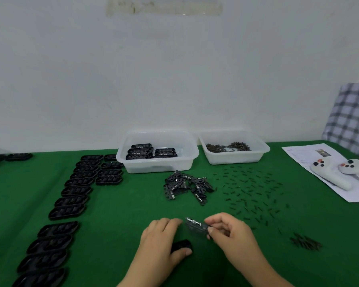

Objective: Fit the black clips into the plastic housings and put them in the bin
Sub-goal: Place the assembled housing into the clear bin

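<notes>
At the near centre of the green cloth-covered counter [116, 204], the right hand [232, 233] pinches a flat black clip plate with small metal contacts [196, 224] between thumb and fingertips, raised just above the cloth. The left hand [164, 239] curls over a black oblong plastic housing [181, 246], thumb along its near edge, holding it down on the counter. Clip plate and housing are near each other but not yet joined.

Step in hand, as judged: seating the clip into the housing.
- Keep the housing flat and steady under the left hand, cavity facing up.
- Turn the clip so its outline matches the recess; which face carries the contacts is too blurred to confirm.
- Lower one end first, then press evenly along the length; a tilted entry could jam or bend the contacts.

Supply and destination:
- A loose pile of black clip plates [187, 186] lies far of the hands.
- Rows of empty black housings [71, 201] run down the left side.
- The clear plastic bin holding finished housings [157, 151] stands at the far centre; a second clear bin of small dark parts [233, 147] stands to its right.
- Small black pins [251, 191] lie scattered on the right.
</notes>
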